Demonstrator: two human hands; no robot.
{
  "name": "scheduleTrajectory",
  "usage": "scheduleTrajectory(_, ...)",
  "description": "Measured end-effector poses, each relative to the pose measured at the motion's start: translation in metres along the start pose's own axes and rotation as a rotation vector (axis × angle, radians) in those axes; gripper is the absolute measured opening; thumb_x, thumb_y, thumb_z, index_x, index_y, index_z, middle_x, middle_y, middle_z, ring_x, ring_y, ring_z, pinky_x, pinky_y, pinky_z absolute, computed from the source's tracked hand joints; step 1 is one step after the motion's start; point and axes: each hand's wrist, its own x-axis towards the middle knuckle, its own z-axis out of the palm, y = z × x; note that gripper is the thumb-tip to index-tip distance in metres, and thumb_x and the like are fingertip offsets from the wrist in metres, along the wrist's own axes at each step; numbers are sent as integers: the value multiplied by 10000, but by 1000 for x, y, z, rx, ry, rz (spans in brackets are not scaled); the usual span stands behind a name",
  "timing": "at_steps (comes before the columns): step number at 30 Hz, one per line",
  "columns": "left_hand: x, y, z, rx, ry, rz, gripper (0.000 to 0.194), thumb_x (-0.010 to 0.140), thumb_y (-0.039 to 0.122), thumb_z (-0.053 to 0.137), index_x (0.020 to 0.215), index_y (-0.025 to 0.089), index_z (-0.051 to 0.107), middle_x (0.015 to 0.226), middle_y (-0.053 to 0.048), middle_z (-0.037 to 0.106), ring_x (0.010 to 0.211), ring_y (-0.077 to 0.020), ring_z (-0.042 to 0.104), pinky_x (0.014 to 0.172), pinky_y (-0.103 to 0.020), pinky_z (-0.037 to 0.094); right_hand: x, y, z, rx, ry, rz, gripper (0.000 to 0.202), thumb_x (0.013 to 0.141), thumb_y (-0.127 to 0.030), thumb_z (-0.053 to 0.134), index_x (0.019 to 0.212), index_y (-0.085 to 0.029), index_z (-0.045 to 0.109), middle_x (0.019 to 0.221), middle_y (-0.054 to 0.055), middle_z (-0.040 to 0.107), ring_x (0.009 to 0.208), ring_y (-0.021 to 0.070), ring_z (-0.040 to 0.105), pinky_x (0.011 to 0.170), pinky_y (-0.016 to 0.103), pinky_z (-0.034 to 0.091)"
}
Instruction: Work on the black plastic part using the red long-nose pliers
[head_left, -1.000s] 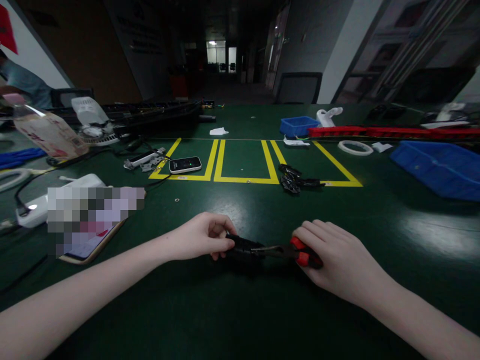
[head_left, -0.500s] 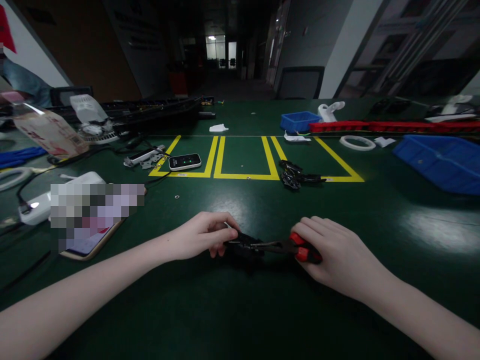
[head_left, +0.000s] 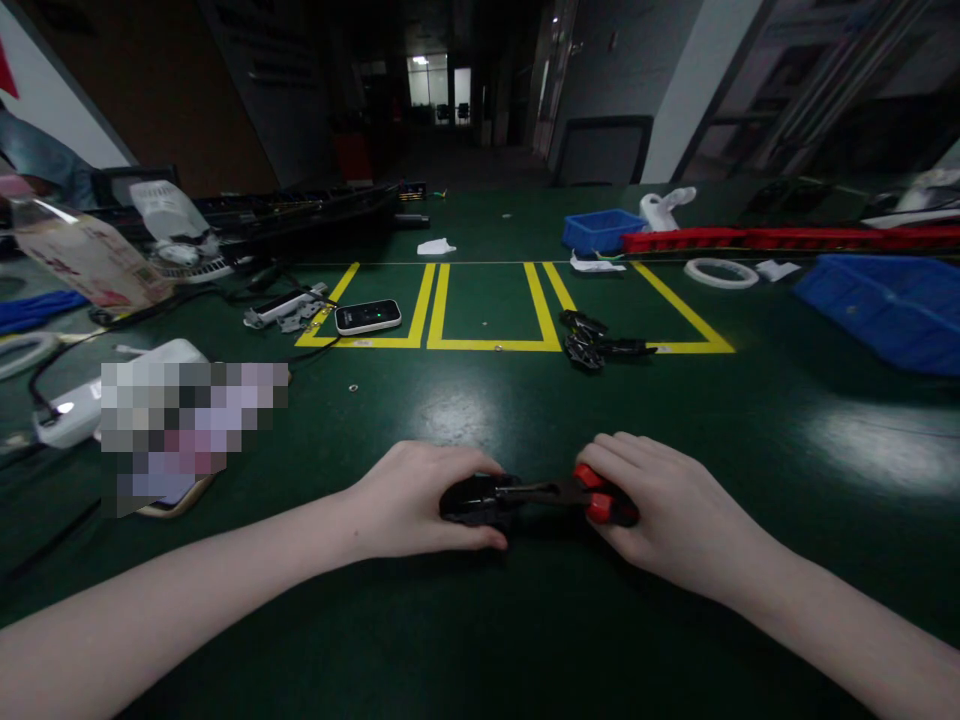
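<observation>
My right hand (head_left: 651, 492) is closed round the red handles of a pair of pliers (head_left: 596, 493). The long jaws point left and meet a small black part (head_left: 478, 498); whether they grip it or only touch it I cannot tell. My left hand (head_left: 420, 500) wraps the black part from the left, with the thumb and a finger along opposite sides of it. Beyond my right hand, a black jointed piece (head_left: 589, 340) lies on the yellow tape.
A pixelated phone (head_left: 176, 500) and a white power strip (head_left: 71, 412) lie at left. A white-edged device (head_left: 368, 316) sits inside a yellow tape outline (head_left: 495, 346). Blue bins (head_left: 885, 310), a tape roll (head_left: 721, 273) and a red strip (head_left: 720, 240) are at right.
My left hand has shifted its grip from pinching the black part's end to spanning round it. My right hand keeps the pliers in nearly the same spot. The view has tilted slightly.
</observation>
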Motion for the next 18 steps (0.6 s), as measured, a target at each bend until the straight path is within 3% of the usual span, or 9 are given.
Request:
scheduleTrajectory(6,0,-7,2,31,-28,25,478,872,583,657,1154,196,642,890,-19,708,703,-151,629,603,-232,403,-1,0,3,-47,51,-54,255,689,-130,620,921,-224,576,854,48,631,725,225,578,600,352,468)
scheduleTrajectory(18,0,-6,-2,-119,-32,27,381,859,468,710,1108,181,685,814,-11,690,665,-128,602,590,-206,403,2,-9,1,-24,43,-68,251,682,-112,616,910,-210,576,832,55,640,703,220,596,575,345,490)
